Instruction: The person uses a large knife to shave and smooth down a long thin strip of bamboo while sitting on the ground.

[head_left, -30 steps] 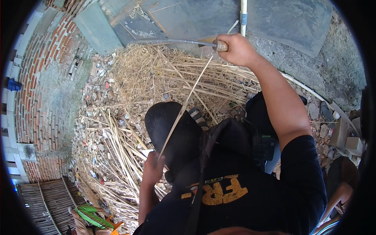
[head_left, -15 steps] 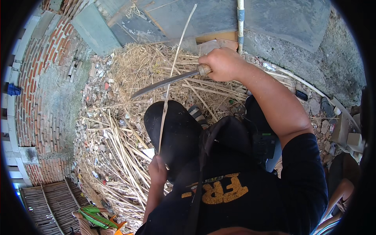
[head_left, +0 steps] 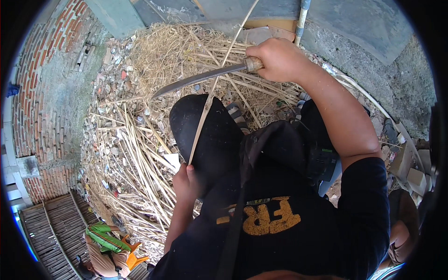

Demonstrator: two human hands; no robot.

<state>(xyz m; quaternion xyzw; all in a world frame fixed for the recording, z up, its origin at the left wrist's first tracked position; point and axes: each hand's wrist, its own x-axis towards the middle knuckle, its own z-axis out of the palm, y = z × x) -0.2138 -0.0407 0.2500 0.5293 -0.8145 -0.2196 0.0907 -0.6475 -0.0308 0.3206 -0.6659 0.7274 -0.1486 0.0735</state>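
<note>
In my right hand (head_left: 279,59) is the wooden handle of a machete (head_left: 200,80), its long dark blade reaching left over the ground. My left hand (head_left: 185,181) is closed on the lower end of a long, thin bamboo strip (head_left: 203,120). The strip slants up and away across my dark-clad knee (head_left: 186,123), and its far part crosses the machete blade. Whether the blade's edge bites into the strip, I cannot tell.
Many cut strips (head_left: 140,163) lie on the rubble at left, and a heap of fine shavings (head_left: 163,56) lies ahead. A brick wall (head_left: 51,93) stands left, a pipe (head_left: 302,23) ahead. Another person (head_left: 107,252) is at lower left, and part of someone shows at lower right.
The view has shifted, so the ground and walls sit higher in the picture. Both hands keep their holds; the strip leans a little more to the right.
</note>
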